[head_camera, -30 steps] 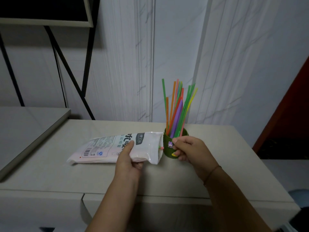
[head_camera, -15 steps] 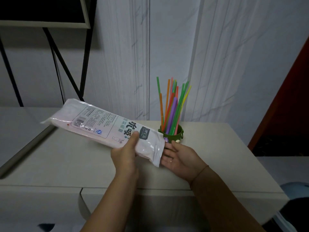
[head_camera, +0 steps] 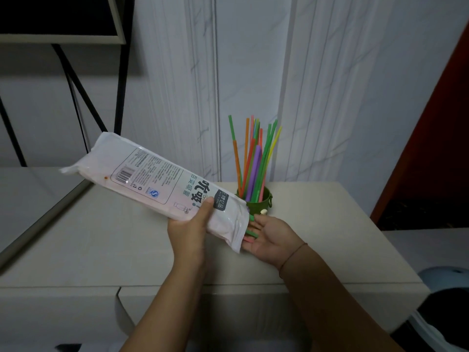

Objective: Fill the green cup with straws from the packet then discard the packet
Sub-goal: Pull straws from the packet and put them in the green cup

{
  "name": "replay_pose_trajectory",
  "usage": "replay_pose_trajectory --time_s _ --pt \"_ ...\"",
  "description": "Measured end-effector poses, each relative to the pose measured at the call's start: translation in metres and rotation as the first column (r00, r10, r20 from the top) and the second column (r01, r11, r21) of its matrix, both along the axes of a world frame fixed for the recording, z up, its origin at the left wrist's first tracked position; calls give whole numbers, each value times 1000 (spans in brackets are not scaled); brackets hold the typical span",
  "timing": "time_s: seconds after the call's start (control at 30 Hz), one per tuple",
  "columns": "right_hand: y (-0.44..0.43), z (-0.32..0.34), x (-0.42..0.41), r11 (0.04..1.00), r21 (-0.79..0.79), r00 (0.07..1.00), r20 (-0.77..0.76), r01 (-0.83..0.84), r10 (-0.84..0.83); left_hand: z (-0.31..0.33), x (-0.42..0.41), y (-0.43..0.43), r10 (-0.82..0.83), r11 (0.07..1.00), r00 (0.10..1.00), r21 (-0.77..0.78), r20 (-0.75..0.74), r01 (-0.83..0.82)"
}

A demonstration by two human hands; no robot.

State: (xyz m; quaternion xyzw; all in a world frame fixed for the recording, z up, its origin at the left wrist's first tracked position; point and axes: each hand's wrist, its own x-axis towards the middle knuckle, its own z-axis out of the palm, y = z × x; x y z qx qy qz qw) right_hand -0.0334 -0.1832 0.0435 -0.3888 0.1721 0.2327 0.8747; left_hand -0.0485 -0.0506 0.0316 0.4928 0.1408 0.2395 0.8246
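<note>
The left grip (head_camera: 189,231) curls round the tilted packet (head_camera: 157,179), thumb on top. The right grip (head_camera: 269,235) lies spread, palm up, under its mouth, touching straw ends (head_camera: 251,233).

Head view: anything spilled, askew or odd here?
Nothing damaged or spilled. The packet is tilted, open end down, gripped by the left hand, and a few straw ends poke out onto the open right hand beside the green cup; that looks deliberate. The straws in the cup lean fanned out.
</note>
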Motion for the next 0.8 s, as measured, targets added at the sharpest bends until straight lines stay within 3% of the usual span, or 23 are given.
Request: replay_pose_trajectory --time_s 0.13,0.27,0.33,0.53,0.8 --pt "2 2 -3 997 -71 996 86 25 -19 -2 0 4 -15 991 999 -130 -40 9" --pt "0 4 -5 908 -416 968 241 45 63 -4 1 13 -82 931 988 -365 -130 29" --pt "-1 5 -7 853 -514 939 329 86 104 -4 1 16 -106 907 984 -420 -145 36" --pt "-1 9 -7 761 -617 856 489 201 170 -2 3 15 -144 901 977 -428 -155 65" --pt "-24 15 2 832 -526 848 510 175 144 0 4 28 -168 839 977 -540 -128 73"
